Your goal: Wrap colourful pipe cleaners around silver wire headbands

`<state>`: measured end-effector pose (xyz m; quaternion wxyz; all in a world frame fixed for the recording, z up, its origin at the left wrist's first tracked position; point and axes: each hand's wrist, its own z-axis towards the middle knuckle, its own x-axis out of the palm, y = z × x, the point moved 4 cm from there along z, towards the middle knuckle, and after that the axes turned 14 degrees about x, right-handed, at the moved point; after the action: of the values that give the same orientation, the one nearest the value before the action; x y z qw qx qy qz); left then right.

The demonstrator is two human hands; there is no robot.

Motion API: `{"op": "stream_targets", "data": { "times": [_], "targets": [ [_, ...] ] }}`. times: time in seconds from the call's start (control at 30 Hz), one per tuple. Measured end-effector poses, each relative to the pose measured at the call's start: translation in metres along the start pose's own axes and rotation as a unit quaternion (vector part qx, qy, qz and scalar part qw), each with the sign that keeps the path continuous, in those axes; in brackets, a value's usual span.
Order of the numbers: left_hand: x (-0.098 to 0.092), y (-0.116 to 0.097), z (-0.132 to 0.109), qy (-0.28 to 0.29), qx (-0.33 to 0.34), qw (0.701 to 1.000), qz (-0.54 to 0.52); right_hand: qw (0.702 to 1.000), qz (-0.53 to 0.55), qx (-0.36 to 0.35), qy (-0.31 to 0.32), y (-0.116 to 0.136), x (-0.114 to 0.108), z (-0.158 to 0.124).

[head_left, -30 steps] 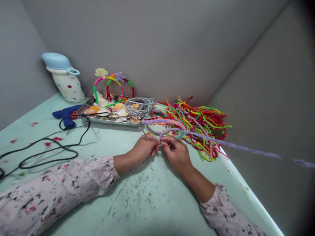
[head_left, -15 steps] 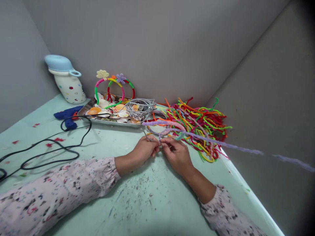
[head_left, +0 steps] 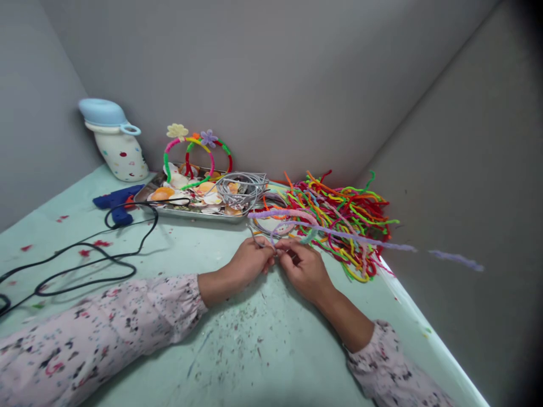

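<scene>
At the middle of the table (head_left: pixel 237 362), in the head view, the left hand (head_left: pixel 250 261) has its fingertips pinched on what appears to be a thin grey wire (head_left: pixel 252 233); the right hand (head_left: pixel 303 268), fingers likewise drawn together, seems to grip a fuzzy purple pipe cleaner (head_left: pixel 365 238). The pipe cleaner loops above the fingertips and runs rightward past the table's edge. The step in hand is probably winding soft pile onto smooth wire; another turn would call for a steady left pinch. Beyond lie a shiny metal tray (head_left: pixel 199 216) with curved shells (head_left: pixel 161 194), a wire coil (head_left: pixel 253 181), round fuzzy hoops (head_left: pixel 212 162) and a tangled, brightly coloured heap (head_left: pixel 339 200) of pipe cleaners.
</scene>
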<state>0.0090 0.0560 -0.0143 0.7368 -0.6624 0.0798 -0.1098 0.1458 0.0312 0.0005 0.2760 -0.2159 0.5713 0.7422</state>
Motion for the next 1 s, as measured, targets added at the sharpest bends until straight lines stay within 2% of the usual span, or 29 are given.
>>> {"op": "stream_targets", "data": {
  "times": [0.17, 0.47, 0.73, 1.0],
  "targets": [
    [0.001, 0.005, 0.001, 0.000, 0.001, 1.000, -0.020, 1.000, 0.000, 0.007, 0.023, 0.002, -0.001, 0.002],
    [-0.001, 0.006, 0.000, 0.013, 0.017, 0.999, 0.027, 0.999, 0.005, 0.012, 0.053, 0.007, -0.001, 0.004],
    [0.000, 0.000, -0.002, 0.015, 0.015, 1.000, 0.018, 0.992, 0.049, 0.039, 0.112, 0.006, -0.002, 0.002],
    [0.002, -0.004, -0.003, 0.027, 0.018, 0.999, 0.028, 0.993, 0.029, 0.038, 0.111, 0.004, -0.001, 0.003]
  ]
}}
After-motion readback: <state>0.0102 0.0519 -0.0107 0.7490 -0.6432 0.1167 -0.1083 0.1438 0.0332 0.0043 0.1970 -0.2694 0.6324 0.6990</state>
